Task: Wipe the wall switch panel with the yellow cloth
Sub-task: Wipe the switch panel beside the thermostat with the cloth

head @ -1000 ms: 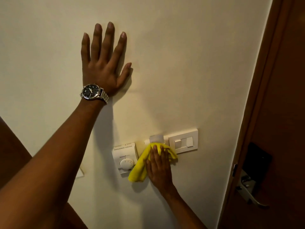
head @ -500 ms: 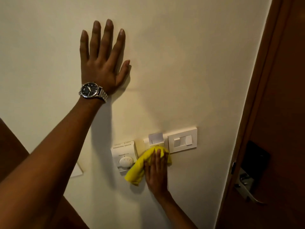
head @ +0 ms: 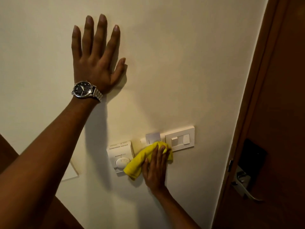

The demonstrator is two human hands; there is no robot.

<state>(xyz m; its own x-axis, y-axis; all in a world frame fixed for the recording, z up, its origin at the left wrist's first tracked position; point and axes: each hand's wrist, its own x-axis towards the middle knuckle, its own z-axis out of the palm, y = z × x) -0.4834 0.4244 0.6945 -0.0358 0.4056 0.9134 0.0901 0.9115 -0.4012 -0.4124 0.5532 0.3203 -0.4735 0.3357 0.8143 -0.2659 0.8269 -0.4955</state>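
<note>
My right hand (head: 155, 169) presses the yellow cloth (head: 142, 161) flat beside the switch panel (head: 179, 139); pushing hard could flip a switch. Left hand (head: 95, 60) spread on wall.

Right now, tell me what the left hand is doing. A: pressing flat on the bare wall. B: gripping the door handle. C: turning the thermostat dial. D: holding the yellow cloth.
A: the left hand lies open, fingers spread, on the wall; the right hand presses the yellow cloth.
</note>
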